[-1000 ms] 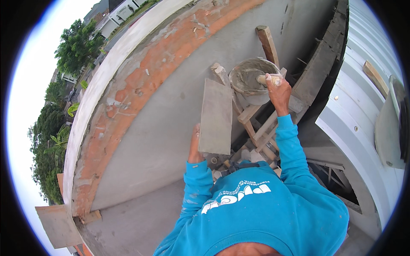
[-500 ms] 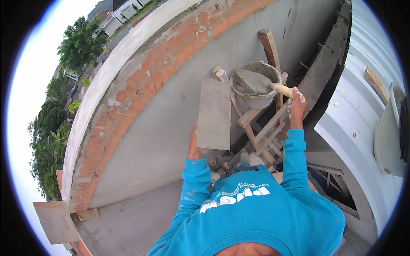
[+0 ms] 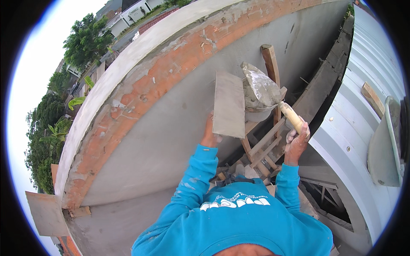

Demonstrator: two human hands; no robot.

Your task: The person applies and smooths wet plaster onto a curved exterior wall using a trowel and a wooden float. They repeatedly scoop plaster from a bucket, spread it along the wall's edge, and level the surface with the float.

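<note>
My left hand [image 3: 210,135] grips the lower edge of a flat grey mortar board [image 3: 229,104], held up beside the plastered wall [image 3: 171,136]. To its right, my right hand [image 3: 297,141] is closed around the pale wooden handle of a trowel [image 3: 262,87]. The trowel's blade points up and left, loaded with wet grey mortar, just right of the board. A bucket [image 3: 258,114] sits partly hidden behind the blade, on a wooden stand [image 3: 269,141]. Both sleeves are bright blue.
The wall's upper band is bare orange brick [image 3: 158,77] under a pale concrete cap. A corrugated metal roof [image 3: 363,128] runs along the right, with a float [image 3: 384,145] lying on it. A board [image 3: 45,213] sticks out at lower left. Trees and houses lie far below.
My right hand has lifted the trowel out of the bucket with a load of mortar and swung it toward the board. The board has risen slightly.
</note>
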